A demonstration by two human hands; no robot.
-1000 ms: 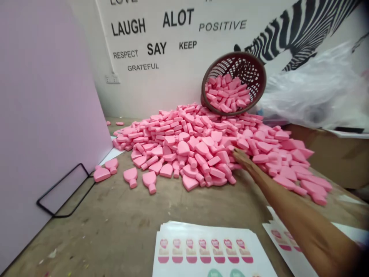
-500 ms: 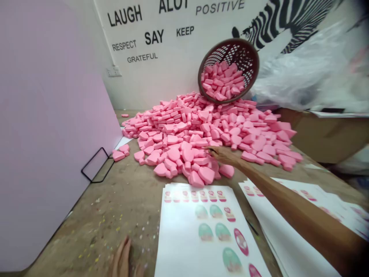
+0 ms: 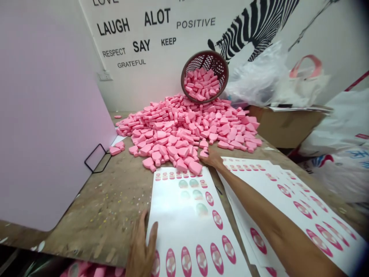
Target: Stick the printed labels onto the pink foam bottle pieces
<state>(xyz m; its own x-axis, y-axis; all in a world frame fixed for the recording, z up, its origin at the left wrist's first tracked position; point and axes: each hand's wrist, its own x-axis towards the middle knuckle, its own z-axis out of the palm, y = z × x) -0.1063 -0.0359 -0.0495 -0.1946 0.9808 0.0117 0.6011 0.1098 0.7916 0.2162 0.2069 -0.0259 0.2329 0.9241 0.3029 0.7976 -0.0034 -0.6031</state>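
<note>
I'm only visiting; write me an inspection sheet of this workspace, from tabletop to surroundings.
Surface: brown tabletop, speckled and stained.
Work items: pink pieces heaped in front of a tipped basket holding more; printed sheets in two stacks.
Clutter: stray pieces near a black wire frame.
Hands: left hand open at the left stack's edge; right hand at the pink pieces' near side, grip unclear.
Cables: nothing seen.
Surroundings: lettered wall, cardboard box, plastic bags.

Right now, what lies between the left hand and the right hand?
In the head view, a printed sheet with pink and green designs lies between the left hand and the right hand.
</note>
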